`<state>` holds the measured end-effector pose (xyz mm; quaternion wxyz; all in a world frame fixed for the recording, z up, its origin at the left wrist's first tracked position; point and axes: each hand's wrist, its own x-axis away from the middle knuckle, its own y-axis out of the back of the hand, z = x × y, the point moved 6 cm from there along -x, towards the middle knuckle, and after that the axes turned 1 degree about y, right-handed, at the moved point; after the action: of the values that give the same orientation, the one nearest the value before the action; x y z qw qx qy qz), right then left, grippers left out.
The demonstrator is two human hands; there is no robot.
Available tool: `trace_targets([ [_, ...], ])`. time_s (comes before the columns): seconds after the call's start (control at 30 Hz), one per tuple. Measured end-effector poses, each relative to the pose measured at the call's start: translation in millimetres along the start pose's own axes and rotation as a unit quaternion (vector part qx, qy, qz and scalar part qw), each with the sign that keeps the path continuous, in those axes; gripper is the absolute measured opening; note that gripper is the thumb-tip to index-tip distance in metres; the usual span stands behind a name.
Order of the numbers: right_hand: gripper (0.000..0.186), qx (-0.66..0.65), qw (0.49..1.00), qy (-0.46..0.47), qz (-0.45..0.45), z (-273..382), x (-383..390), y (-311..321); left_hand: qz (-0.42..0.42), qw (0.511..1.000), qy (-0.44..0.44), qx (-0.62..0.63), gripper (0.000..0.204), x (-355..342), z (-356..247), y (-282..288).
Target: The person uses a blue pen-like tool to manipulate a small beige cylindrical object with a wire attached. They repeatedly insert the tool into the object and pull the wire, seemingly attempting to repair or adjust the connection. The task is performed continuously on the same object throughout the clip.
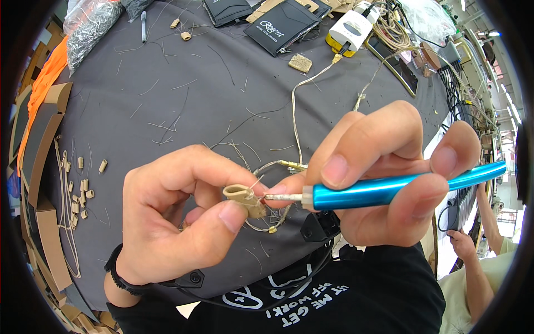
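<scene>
My left hand [178,217] pinches a small beige looped tab [245,199] between thumb and index finger, with thin loose threads sticking out of it. In my right hand [400,139] lies a shiny blue pen-shaped tool [367,193] with a pale collar and a thin metal tip [283,197]. That tip points left and reaches the tab's threaded edge; whether it touches the tab I cannot tell. A fingertip of my right hand sits beside the tip, close to my left index finger. Behind my hands runs a looped pale cord [267,165].
Several small beige rolled pieces [83,186] lie at the left beside beige cords [65,239]. Along the back are a bag of metal parts [94,33], a pen [143,26], black booklets [283,28], a white adapter [350,30] and a phone [395,67]. Another person's hand [463,245] shows at right.
</scene>
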<state>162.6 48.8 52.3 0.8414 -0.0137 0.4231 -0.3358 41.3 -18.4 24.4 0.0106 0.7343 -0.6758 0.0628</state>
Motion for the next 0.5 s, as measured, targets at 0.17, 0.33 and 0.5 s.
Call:
trace_targets([
  [0.17, 0.019, -0.02, 1.0, -0.001, -0.015, -0.7, -0.2, 0.8, 0.001, 1.0, -0.003, -0.003, 0.019, 0.3, 0.3, 0.5],
  [0.33, 0.019, -0.003, 1.0, -0.015, -0.022, -0.5, 1.7, 2.2, 0.002, 1.0, -0.003, -0.004, 0.02, 0.2, 0.8, 0.6],
  [0.5, 0.019, 0.041, 0.998, -0.035, -0.031, 4.9, 0.9, -0.6, -0.003, 1.0, -0.008, -0.006, 0.019, 0.3, 1.2, 0.9],
])
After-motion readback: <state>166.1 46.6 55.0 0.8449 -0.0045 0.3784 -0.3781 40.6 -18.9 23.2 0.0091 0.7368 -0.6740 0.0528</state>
